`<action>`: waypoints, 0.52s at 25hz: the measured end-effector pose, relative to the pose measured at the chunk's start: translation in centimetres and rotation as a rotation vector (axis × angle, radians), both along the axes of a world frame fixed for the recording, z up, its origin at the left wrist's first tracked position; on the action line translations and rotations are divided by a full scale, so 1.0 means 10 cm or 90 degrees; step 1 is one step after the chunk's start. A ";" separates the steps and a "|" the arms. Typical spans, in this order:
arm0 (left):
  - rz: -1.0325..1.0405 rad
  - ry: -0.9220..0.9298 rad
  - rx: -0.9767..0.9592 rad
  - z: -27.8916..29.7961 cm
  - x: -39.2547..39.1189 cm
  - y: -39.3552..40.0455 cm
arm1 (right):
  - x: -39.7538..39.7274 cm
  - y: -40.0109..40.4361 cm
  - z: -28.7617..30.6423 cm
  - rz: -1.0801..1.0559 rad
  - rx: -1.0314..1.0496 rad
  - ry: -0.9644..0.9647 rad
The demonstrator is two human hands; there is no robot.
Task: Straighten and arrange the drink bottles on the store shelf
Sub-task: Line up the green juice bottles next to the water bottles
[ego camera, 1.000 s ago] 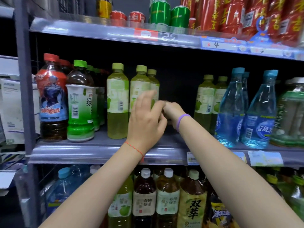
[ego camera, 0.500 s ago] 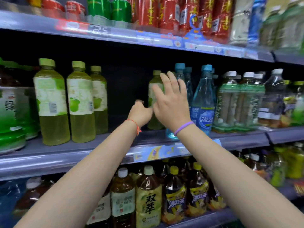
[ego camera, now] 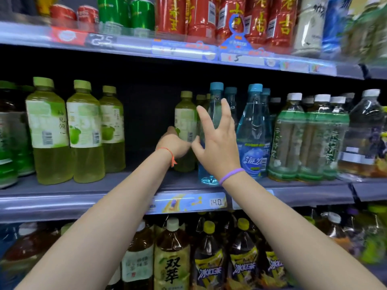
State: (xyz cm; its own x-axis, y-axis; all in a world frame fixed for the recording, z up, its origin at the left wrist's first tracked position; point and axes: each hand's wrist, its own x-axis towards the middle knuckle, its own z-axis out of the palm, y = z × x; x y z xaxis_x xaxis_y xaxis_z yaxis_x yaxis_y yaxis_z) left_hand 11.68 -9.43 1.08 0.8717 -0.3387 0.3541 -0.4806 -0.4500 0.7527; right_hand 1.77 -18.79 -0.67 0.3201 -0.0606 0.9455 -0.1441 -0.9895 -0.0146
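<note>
Green-tea bottle (ego camera: 185,122), upright on the middle shelf (ego camera: 129,185) beside a gap, is gripped low on its body by the left hand (ego camera: 173,144). A clear blue water bottle (ego camera: 211,130), just to its right, is fronted by the right hand (ego camera: 217,143), fingers spread wide; contact cannot be told. Three matching green-tea bottles (ego camera: 83,130) are ranged left of the gap.

Head view, close, facing middle shelf (ego camera: 62,197) straight-on

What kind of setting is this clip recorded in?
Most likely a shop's drinks aisle: tiered shelves packed with bottled drinks, price tags on the shelf edges, and canned drinks on the top shelf.
</note>
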 end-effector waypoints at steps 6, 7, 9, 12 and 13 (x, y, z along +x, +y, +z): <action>0.247 -0.171 0.094 -0.17 -0.09 0.46 | 0.21 0.13 -0.03 0.072 0.057 0.021; 0.286 -0.210 0.113 -0.20 -0.12 0.51 | 0.23 0.17 -0.02 0.070 0.057 0.024; 0.349 -0.302 0.159 -0.26 -0.20 0.61 | 0.27 0.22 -0.01 0.062 0.055 0.033; 0.401 -0.444 0.200 -0.32 -0.26 0.69 | 0.29 0.24 -0.02 0.054 0.055 0.051; 0.407 -0.524 0.201 -0.32 -0.27 0.69 | 0.27 0.24 -0.01 0.053 0.056 0.056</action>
